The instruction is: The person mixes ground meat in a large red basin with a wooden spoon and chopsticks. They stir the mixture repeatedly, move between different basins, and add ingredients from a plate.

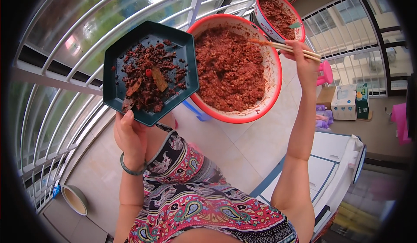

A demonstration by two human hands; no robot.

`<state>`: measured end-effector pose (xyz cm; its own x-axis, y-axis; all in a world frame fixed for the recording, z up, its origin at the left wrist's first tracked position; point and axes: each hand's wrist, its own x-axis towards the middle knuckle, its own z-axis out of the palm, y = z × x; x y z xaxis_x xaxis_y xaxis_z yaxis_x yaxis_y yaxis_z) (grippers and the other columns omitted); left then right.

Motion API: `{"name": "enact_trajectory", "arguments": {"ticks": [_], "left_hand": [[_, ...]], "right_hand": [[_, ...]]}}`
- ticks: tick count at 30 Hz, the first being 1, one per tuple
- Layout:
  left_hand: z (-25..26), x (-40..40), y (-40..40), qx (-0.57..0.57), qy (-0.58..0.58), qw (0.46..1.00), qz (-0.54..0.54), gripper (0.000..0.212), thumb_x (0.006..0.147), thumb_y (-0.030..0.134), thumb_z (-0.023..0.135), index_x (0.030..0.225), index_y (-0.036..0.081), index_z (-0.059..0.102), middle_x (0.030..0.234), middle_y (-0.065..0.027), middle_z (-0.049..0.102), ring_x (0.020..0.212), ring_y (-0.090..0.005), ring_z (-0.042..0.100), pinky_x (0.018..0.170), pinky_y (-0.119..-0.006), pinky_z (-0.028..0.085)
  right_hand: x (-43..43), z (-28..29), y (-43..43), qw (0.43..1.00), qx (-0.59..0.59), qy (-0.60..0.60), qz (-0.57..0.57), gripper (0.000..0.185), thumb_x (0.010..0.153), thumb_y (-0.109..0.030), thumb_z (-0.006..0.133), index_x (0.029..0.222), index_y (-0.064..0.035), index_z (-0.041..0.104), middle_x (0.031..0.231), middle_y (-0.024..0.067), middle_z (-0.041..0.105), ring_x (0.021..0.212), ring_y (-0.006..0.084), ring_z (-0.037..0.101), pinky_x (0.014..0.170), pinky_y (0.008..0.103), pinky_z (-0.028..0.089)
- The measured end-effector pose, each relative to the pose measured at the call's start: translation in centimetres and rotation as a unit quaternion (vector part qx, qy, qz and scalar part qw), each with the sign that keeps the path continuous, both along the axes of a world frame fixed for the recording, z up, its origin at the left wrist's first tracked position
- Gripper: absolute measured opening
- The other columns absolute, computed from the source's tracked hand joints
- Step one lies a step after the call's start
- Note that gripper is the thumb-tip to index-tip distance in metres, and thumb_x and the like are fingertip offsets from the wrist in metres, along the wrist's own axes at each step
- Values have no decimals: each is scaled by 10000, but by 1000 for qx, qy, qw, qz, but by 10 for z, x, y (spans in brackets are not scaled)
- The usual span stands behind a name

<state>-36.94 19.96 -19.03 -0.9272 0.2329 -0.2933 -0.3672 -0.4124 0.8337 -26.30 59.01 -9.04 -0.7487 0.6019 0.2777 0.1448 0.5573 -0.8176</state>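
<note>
My left hand (132, 135) grips the near edge of a dark green hexagonal plate (112, 95), thumb on the rim. On it lie dark red spice bits (148, 96), small dark berries, dried leaves and a red chili piece. My right hand (301, 59) holds a pair of wooden chopsticks (281, 46); their reddened tips are over a large red-rimmed enamel basin (277, 86). That basin holds a coarse, moist red mash (231, 70). The plate overlaps the basin's left side in view. Behind stands a second red-rimmed basin (268, 25) with similar mash and a green leaf (295, 25).
White railings (127, 10) curve along the windows at left and ahead. A pink plastic stool (326, 73) and cardboard boxes (344, 99) stand at right, above a white cabinet (325, 148) in view. A round pale container (75, 200) lies on the tiled floor at lower left.
</note>
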Motion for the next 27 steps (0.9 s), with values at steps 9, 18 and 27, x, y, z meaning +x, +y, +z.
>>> {"name": "enact_trajectory", "arguments": {"ticks": [9,18,27], "left_hand": [[-15,5,-14,56,20,996,-61,302,895,260,502,1113,51,491,807,-31,600,700,-122,569,661,-252,462],[-29,19,-26,-36,85,996,-2,417,878,269,493,1196,-1,473,1140,-111,575,1018,-214,598,850,-340,522],[-26,40,-14,-9,41,993,115,375,907,244,457,1176,-15,493,1134,-98,577,1055,-210,571,888,-340,476]], "right_hand": [[-1,-65,-12,991,70,70,-89,132,856,-85,651,844,40,689,737,90,674,720,144,660,646,261,548],[39,-72,-3,968,-164,128,-140,241,926,-135,552,901,97,615,873,145,646,777,212,669,684,279,593],[62,-91,-12,968,-166,109,-153,285,933,-192,556,872,81,611,850,133,628,753,218,670,667,283,599]]}}
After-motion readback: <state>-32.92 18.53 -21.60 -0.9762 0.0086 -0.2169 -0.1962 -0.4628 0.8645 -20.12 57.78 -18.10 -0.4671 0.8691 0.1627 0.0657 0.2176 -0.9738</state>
